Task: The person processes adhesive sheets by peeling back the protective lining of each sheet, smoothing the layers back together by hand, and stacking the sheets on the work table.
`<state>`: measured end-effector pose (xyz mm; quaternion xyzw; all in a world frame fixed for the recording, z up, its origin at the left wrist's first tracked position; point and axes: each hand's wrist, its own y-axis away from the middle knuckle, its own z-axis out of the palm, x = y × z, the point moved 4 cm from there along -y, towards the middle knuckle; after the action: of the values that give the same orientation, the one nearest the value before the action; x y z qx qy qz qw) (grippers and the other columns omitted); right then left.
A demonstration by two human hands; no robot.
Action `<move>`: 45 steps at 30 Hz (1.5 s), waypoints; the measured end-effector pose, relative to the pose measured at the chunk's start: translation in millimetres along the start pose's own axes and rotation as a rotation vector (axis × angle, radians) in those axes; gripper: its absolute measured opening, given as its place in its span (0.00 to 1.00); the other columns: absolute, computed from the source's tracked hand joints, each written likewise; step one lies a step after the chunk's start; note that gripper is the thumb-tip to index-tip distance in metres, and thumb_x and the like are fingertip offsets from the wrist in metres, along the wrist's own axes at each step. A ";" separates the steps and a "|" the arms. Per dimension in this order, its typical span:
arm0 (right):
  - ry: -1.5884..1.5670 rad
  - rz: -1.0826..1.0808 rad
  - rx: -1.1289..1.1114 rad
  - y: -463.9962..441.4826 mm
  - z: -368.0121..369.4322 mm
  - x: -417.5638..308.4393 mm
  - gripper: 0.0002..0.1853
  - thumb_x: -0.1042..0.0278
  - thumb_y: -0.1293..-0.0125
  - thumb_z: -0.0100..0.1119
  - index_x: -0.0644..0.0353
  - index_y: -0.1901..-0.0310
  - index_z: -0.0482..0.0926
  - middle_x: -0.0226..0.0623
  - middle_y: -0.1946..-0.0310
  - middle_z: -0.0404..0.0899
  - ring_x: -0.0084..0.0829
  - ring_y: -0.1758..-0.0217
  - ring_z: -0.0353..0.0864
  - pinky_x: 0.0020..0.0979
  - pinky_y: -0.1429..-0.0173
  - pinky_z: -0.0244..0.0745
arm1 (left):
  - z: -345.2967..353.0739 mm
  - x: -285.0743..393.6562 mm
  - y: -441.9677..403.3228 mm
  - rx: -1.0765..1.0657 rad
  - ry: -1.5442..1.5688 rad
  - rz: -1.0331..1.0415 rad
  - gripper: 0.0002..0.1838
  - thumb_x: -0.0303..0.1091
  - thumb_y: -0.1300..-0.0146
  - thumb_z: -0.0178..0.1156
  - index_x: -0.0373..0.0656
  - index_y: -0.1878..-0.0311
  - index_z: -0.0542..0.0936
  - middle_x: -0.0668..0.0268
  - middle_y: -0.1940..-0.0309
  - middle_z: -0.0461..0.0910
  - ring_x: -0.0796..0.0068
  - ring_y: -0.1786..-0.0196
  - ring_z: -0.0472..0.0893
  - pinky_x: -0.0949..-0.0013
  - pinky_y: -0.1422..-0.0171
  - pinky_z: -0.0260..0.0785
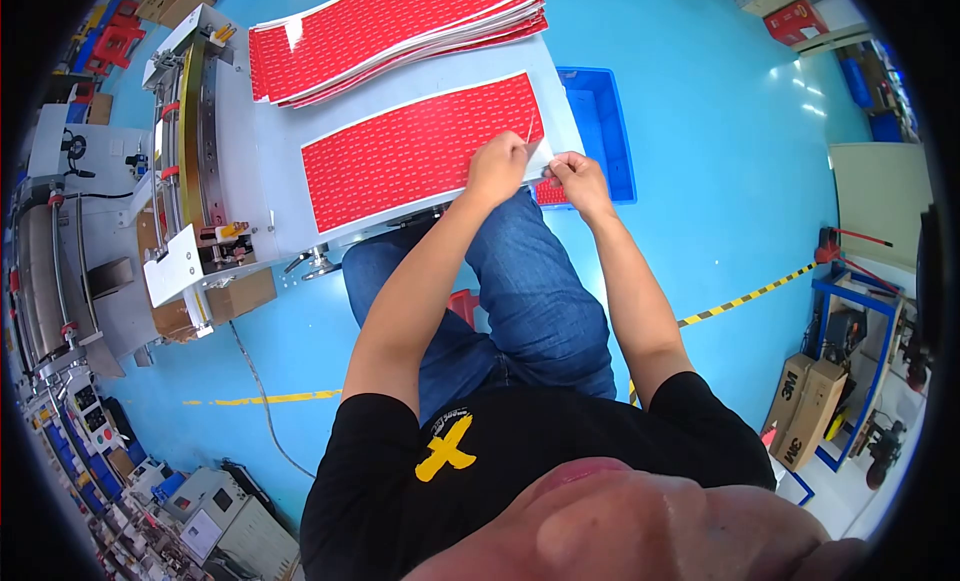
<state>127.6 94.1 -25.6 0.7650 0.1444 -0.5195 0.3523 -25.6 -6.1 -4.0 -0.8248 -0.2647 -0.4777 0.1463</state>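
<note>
A red printed sheet (400,151) with a white border lies flat on the light grey table, its near right corner lifted and folded back, showing white. My left hand (498,166) pinches the turned-up corner, fingers closed. At the table's right edge, my right hand (580,178) has thumb and fingers pressed together on the same corner from the other side. Behind the sheet sits a stack of similar red sheets (390,31) with uneven edges.
A metal roller machine (190,151) stands at the table's left. Right of the table is a blue bin (622,141) on the floor. Brown boxes (805,411) and a blue-framed rack (860,381) stand at the far right. My knees are under the near table edge.
</note>
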 end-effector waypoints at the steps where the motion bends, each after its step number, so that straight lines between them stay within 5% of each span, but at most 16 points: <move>1: -0.013 0.027 0.021 0.7 -1.8 1.5 0.09 0.69 0.30 0.58 0.67 0.60 0.82 0.34 0.69 0.85 0.22 0.68 0.81 0.25 0.60 0.77 | -7.4 -16.3 -0.4 0.020 0.111 -0.084 0.10 0.35 0.32 0.55 0.39 0.60 0.80 0.55 0.61 0.83 0.59 0.58 0.83 0.57 0.51 0.76; 2: -0.032 0.043 0.044 2.3 -4.5 2.9 0.09 0.69 0.30 0.58 0.67 0.60 0.82 0.34 0.69 0.85 0.22 0.69 0.81 0.25 0.61 0.77 | -15.4 -33.2 -0.3 0.039 0.222 -0.167 0.10 0.35 0.30 0.54 0.39 0.58 0.79 0.57 0.61 0.83 0.62 0.58 0.84 0.61 0.51 0.76; 4: -0.071 0.075 0.086 7.5 -10.0 2.6 0.09 0.69 0.31 0.58 0.67 0.61 0.82 0.35 0.70 0.85 0.22 0.70 0.81 0.26 0.61 0.77 | -48.3 -50.4 15.2 0.183 0.935 -0.438 0.11 0.36 0.26 0.52 0.38 0.49 0.74 0.59 0.55 0.81 0.67 0.55 0.82 0.62 0.47 0.77; 7: -0.057 0.089 0.120 11.5 -12.8 3.7 0.08 0.67 0.30 0.58 0.63 0.62 0.82 0.31 0.71 0.84 0.19 0.72 0.79 0.23 0.68 0.72 | -95.9 -99.5 46.0 0.396 1.257 -0.529 0.15 0.36 0.28 0.53 0.37 0.45 0.74 0.58 0.50 0.80 0.63 0.44 0.78 0.59 0.35 0.70; 13: -0.092 0.121 0.152 17.1 -12.3 4.2 0.10 0.70 0.31 0.56 0.69 0.60 0.81 0.36 0.71 0.84 0.23 0.71 0.80 0.26 0.64 0.76 | -168.1 -150.3 94.6 0.823 1.536 -0.505 0.17 0.35 0.30 0.49 0.37 0.42 0.74 0.61 0.46 0.78 0.66 0.41 0.75 0.61 0.32 0.67; 17: -0.084 0.126 0.152 16.3 -11.5 -3.8 0.10 0.69 0.30 0.56 0.69 0.59 0.81 0.35 0.70 0.84 0.22 0.72 0.80 0.25 0.65 0.75 | -182.0 -148.3 95.5 0.907 1.600 -0.468 0.17 0.35 0.27 0.45 0.37 0.42 0.74 0.61 0.43 0.77 0.67 0.37 0.73 0.61 0.30 0.65; 20: -0.056 0.131 0.129 12.2 -9.6 -11.0 0.10 0.68 0.30 0.55 0.67 0.59 0.81 0.34 0.70 0.84 0.20 0.72 0.79 0.24 0.67 0.73 | -181.0 -147.7 73.3 0.834 1.623 -0.429 0.17 0.36 0.27 0.45 0.38 0.43 0.75 0.61 0.45 0.78 0.66 0.38 0.75 0.60 0.31 0.66; 26: -0.230 0.172 -0.005 5.1 -14.1 -7.5 0.11 0.65 0.27 0.53 0.63 0.52 0.80 0.32 0.66 0.84 0.18 0.71 0.78 0.22 0.66 0.70 | -134.7 -90.3 31.6 0.361 1.721 -0.281 0.16 0.36 0.28 0.48 0.38 0.43 0.74 0.59 0.45 0.79 0.63 0.39 0.76 0.56 0.29 0.64; 28: -0.356 0.200 -0.034 11.2 -17.8 -2.5 0.12 0.64 0.26 0.53 0.62 0.50 0.78 0.31 0.65 0.84 0.18 0.69 0.78 0.22 0.65 0.70 | -103.5 -72.3 27.3 0.186 1.612 -0.352 0.19 0.40 0.27 0.49 0.40 0.40 0.73 0.58 0.43 0.78 0.61 0.37 0.75 0.55 0.28 0.62; 33: -0.400 0.165 0.033 23.1 -32.3 4.5 0.12 0.64 0.25 0.53 0.61 0.48 0.78 0.31 0.65 0.84 0.19 0.69 0.78 0.22 0.65 0.70 | -56.6 -24.5 20.2 -0.116 0.641 -0.294 0.31 0.54 0.26 0.52 0.34 0.36 0.73 0.57 0.38 0.77 0.68 0.30 0.70 0.57 0.26 0.59; 38: -0.333 -0.078 0.160 43.5 -26.5 -20.3 0.10 0.68 0.26 0.55 0.62 0.49 0.79 0.33 0.64 0.84 0.20 0.69 0.79 0.22 0.64 0.72 | -36.9 9.7 17.3 -0.237 -0.364 -0.089 0.42 0.68 0.40 0.59 0.38 0.36 0.76 0.46 0.30 0.68 0.45 0.22 0.56 0.50 0.20 0.48; 41: -0.189 -0.305 0.132 49.2 -6.9 -47.1 0.11 0.69 0.28 0.56 0.64 0.49 0.79 0.35 0.63 0.85 0.23 0.66 0.82 0.24 0.60 0.76 | -34.4 9.8 25.4 -0.260 -0.293 0.058 0.38 0.64 0.38 0.60 0.39 0.38 0.78 0.46 0.30 0.68 0.46 0.23 0.58 0.50 0.21 0.50; 45: 0.204 -0.549 -0.094 35.5 45.6 -96.8 0.14 0.69 0.30 0.58 0.63 0.45 0.79 0.42 0.54 0.85 0.35 0.52 0.85 0.32 0.47 0.79 | -87.8 -24.1 43.2 0.163 -0.311 0.207 0.25 0.43 0.41 0.68 0.38 0.45 0.80 0.47 0.37 0.74 0.48 0.30 0.68 0.47 0.26 0.58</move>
<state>76.4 51.5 65.3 0.7283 0.4047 -0.5084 0.2175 -72.9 -91.9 19.6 -0.8968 -0.2358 -0.3041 0.2182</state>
